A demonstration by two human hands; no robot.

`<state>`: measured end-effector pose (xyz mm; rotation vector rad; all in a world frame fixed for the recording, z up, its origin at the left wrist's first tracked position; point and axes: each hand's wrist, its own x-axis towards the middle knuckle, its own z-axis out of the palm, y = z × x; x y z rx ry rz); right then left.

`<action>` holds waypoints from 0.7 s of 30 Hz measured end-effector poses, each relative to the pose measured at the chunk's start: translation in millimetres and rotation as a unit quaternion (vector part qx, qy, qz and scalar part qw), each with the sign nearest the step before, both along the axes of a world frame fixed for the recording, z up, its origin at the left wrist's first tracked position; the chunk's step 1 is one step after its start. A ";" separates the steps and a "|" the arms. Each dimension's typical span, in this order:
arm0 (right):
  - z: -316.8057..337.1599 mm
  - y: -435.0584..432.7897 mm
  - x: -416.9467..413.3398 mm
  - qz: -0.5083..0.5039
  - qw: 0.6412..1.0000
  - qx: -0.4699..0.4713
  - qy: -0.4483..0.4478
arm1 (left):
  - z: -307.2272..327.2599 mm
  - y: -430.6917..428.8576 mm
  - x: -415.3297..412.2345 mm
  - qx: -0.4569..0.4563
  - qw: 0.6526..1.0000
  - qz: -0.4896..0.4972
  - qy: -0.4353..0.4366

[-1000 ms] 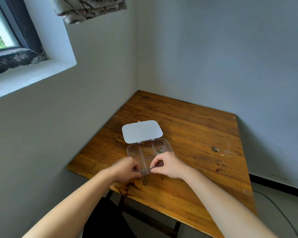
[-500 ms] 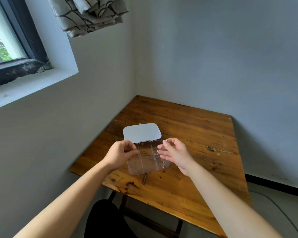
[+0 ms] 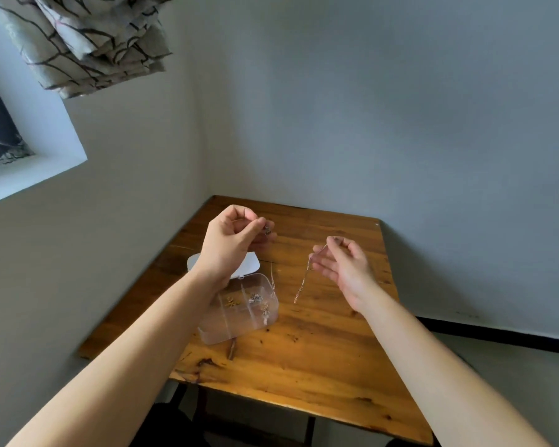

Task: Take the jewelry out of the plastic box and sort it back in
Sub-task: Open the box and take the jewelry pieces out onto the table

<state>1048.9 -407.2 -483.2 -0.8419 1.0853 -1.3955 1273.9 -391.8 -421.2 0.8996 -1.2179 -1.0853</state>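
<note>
Jewelry is partly out of the box: a thin chain (image 3: 305, 276) hangs from the right hand (image 3: 345, 269), pinched between thumb and forefinger near the top, the other fingers spread loose, and its free end dangles above the counter (image 3: 320, 346) just right of the box (image 3: 239, 312). The left hand (image 3: 231, 241) is raised higher, its grip narrow, fingertips closed on a small dark piece (image 3: 267, 230) that may be a clasp or pendant; it is too small to say. A fine strand (image 3: 273, 280) drops from below that hand toward the box's far right corner, but whether it joins the chain in the right hand I cannot tell. Both hands are well clear of the counter and apart from each other. The clear box sits on the counter under the left forearm, its white lid (image 3: 249, 264) folded back flat behind it, partly hidden by the wrist. Inside, dividers split it into compartments: a gold piece (image 3: 230, 301) lies in a far left one, a silver cluster (image 3: 255, 297) in the one beside it, and another silver piece (image 3: 265, 312) nearer the right wall. A short dark stick-like thing (image 3: 231, 349) lies on the wood just in front of the box. The counter stands pushed into a corner of grey walls, with a window recess (image 3: 33, 162) and a bunched curtain (image 3: 88, 43) up to the left.
</note>
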 end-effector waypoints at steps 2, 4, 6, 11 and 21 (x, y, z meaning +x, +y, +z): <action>1.0 1.6 -19.4 -0.021 1.000 -0.001 -0.007 | 4.1 -4.0 -15.4 -0.003 1.000 -0.011 0.013; -2.3 4.1 -37.3 -0.039 0.999 0.002 -0.011 | 2.4 -8.2 -30.3 0.001 1.000 -0.020 0.018; -10.0 8.6 -53.1 -0.056 0.998 0.015 -0.001 | -7.6 -12.2 -43.7 0.008 1.000 -0.028 0.009; -43.9 23.2 -79.2 -0.078 0.991 0.082 0.077 | -71.5 -15.1 -71.7 0.096 0.994 -0.032 -0.041; -117.2 46.0 -93.3 0.027 0.851 0.173 0.495 | -183.7 15.6 -81.1 0.194 0.918 -0.026 -0.345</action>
